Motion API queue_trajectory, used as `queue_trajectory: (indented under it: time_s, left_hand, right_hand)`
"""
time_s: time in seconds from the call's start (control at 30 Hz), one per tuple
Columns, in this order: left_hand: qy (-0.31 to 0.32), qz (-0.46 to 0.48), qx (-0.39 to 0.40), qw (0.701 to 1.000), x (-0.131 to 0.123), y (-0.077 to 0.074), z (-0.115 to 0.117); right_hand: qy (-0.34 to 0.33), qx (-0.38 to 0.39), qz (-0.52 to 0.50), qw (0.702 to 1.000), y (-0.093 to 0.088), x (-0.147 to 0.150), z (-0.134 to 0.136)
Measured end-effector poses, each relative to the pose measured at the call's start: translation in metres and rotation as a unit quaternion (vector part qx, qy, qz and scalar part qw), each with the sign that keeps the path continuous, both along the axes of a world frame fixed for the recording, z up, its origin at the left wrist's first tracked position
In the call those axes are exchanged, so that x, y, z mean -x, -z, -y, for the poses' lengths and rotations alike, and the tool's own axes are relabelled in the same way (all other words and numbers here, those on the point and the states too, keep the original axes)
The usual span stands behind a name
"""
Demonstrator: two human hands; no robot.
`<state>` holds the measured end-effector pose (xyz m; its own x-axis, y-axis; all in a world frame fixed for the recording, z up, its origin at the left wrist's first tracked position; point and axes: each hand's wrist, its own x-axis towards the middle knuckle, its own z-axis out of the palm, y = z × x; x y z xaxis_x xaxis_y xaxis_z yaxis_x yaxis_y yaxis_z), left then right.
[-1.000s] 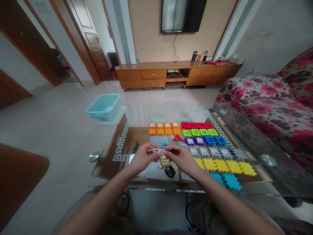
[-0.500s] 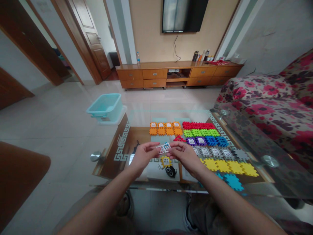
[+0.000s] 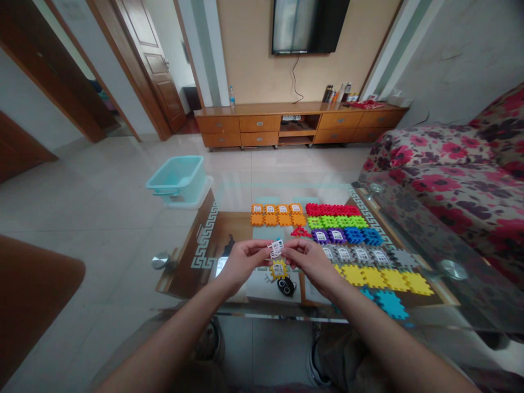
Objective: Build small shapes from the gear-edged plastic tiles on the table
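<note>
Small white window-frame pieces (image 3: 276, 249) are pinched between my two hands above the glass table; they overlap so closely that I cannot separate their outlines. My left hand (image 3: 245, 263) grips them from the left, thumb and fingertips pressed together. From the other side, my right hand (image 3: 308, 258) is closed on the right edge. Just below lies a yellow notched tile (image 3: 279, 269) with a white window in it. A black round object (image 3: 286, 287) with two pale rings sits nearer to me. Beyond my right hand is a red piece (image 3: 301, 232).
Rows of orange tiles (image 3: 270, 220), red blocks (image 3: 331, 210), green blocks (image 3: 338, 222), purple tiles (image 3: 328, 236), grey tiles (image 3: 360, 254), yellow tiles (image 3: 374, 277) and blue tiles (image 3: 391, 304) cover the table's right half. A turquoise tub (image 3: 178, 177) stands beyond the left corner.
The white window-frame pieces, held side by side half a second ago, now overlap between my fingertips. My hands have barely shifted otherwise.
</note>
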<state>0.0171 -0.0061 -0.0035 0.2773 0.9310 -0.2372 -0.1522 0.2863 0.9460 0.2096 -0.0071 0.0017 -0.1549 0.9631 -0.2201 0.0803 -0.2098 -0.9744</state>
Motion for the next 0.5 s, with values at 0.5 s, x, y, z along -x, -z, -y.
queue_trajectory:
  time_s: [0.5]
  left_hand:
    - [0.010,-0.015,-0.043,0.999,0.0024,0.0028,0.0003]
  right_hand:
    - [-0.039,0.019,-0.005,0.999,-0.0010,0.0005,0.0003]
